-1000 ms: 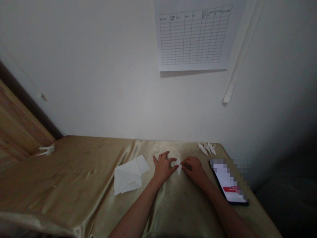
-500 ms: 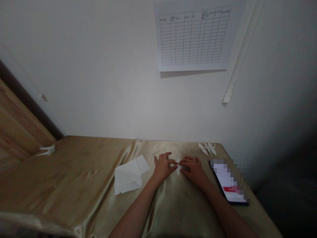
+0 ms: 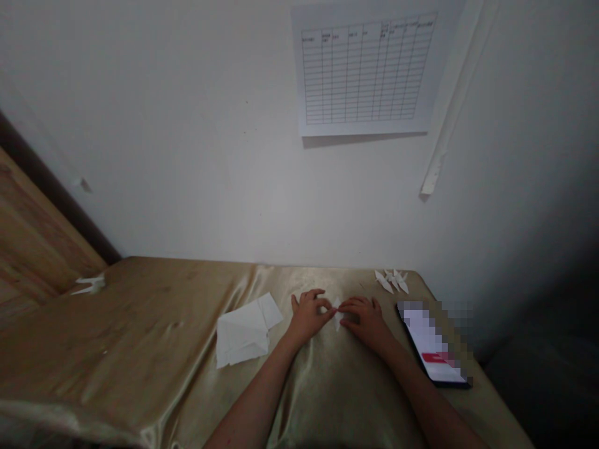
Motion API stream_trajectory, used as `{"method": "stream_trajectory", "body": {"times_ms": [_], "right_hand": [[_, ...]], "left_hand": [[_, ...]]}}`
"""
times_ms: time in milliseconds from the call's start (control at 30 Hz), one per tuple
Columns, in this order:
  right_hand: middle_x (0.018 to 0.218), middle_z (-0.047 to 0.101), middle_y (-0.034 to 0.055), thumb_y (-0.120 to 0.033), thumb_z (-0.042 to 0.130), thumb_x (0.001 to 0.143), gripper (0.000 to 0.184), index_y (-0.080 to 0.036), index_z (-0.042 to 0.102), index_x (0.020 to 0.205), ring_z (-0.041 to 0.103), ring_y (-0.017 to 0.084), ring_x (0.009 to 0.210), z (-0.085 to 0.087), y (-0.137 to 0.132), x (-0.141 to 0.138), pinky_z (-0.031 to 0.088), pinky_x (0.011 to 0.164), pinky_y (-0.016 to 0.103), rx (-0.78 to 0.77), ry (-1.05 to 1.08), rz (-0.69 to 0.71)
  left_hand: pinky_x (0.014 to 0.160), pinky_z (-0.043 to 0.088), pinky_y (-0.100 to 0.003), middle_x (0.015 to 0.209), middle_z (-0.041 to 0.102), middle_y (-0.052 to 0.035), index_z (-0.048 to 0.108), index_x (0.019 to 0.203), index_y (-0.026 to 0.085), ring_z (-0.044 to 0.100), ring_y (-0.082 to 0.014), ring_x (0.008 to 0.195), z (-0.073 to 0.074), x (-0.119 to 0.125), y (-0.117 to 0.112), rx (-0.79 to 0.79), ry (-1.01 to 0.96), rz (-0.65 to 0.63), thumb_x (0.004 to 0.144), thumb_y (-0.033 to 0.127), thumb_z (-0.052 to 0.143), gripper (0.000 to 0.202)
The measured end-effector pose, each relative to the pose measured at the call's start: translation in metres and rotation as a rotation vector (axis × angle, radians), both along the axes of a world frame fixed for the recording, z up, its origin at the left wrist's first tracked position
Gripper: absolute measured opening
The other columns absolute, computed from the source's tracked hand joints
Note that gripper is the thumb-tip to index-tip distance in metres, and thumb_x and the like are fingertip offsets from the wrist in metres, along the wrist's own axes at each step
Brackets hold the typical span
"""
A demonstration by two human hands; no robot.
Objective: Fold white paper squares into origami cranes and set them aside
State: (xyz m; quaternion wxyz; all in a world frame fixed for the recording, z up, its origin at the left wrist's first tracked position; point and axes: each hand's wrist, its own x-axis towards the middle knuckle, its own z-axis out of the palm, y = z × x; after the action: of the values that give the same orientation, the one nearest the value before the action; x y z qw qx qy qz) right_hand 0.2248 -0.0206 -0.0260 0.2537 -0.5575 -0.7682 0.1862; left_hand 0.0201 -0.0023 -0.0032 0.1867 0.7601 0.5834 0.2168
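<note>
A small white piece of folded paper (image 3: 337,320) lies on the gold satin cloth between my hands. My left hand (image 3: 309,317) pinches its left edge between thumb and index finger, the other fingers raised and spread. From the other side my right hand (image 3: 365,318) has its fingertips on the paper, the thumb bent below the index finger. Both hands hide part of the paper, so its exact folded shape is hard to make out. Left of my left hand lie several loose white paper sheets (image 3: 243,332), overlapping.
Several folded paper cranes (image 3: 392,281) sit at the back right corner. A phone (image 3: 433,346) with a lit, partly blurred screen lies by the right edge. White scraps (image 3: 90,284) lie at the far left. A printed table sheet (image 3: 365,75) hangs on the wall behind.
My left thumb and index finger have drawn closer together at the paper's edge. My right hand has barely shifted, and everything else stays where it was.
</note>
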Motion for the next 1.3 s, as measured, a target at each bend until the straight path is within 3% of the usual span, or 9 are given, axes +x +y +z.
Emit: {"method": "stream_trajectory", "body": {"times_ms": [200,300,900,1300], "right_hand": [[0.129,0.072,0.0022,-0.028,0.064,0.088,0.028,-0.036,0.075,0.113,0.052,0.030,0.136,-0.001,0.001,0.000,0.008,0.119,0.071,-0.016,0.003,-0.002],[0.130,0.072,0.0026,-0.029,0.064,0.088,0.029,-0.036,0.075,0.113,0.052,0.031,0.137,-0.001,0.002,0.000,0.008,0.119,0.071,-0.023,0.005,-0.004],[0.124,0.072,0.0052,-0.039,0.052,0.095,0.026,-0.030,0.072,0.108,0.056,0.028,0.131,0.003,-0.002,0.002,0.009,0.121,0.067,-0.011,0.118,-0.020],[0.116,0.075,0.0045,-0.024,0.059,0.086,0.021,-0.029,0.079,0.090,0.058,0.028,0.126,0.006,-0.001,0.006,0.013,0.121,0.065,0.054,0.037,0.090]], "left_hand": [[0.119,0.010,-0.077,0.138,0.066,-0.0001,0.078,0.092,0.032,0.050,-0.0301,0.138,0.003,-0.004,0.000,-0.025,0.028,-0.043,0.086,0.033,0.076,0.006],[0.118,0.010,-0.078,0.144,0.063,-0.0004,0.077,0.105,0.038,0.047,-0.0316,0.141,0.004,-0.008,0.000,-0.034,0.066,-0.091,0.083,0.031,0.079,0.024],[0.121,0.010,-0.076,0.151,0.057,0.0025,0.078,0.112,0.046,0.042,-0.0329,0.145,0.004,-0.016,0.001,-0.054,0.116,-0.141,0.086,0.039,0.077,0.027],[0.120,0.008,-0.077,0.154,0.054,-0.0003,0.076,0.118,0.046,0.040,-0.0375,0.146,0.005,-0.022,0.003,-0.069,0.125,-0.213,0.077,0.054,0.084,0.042]]}}
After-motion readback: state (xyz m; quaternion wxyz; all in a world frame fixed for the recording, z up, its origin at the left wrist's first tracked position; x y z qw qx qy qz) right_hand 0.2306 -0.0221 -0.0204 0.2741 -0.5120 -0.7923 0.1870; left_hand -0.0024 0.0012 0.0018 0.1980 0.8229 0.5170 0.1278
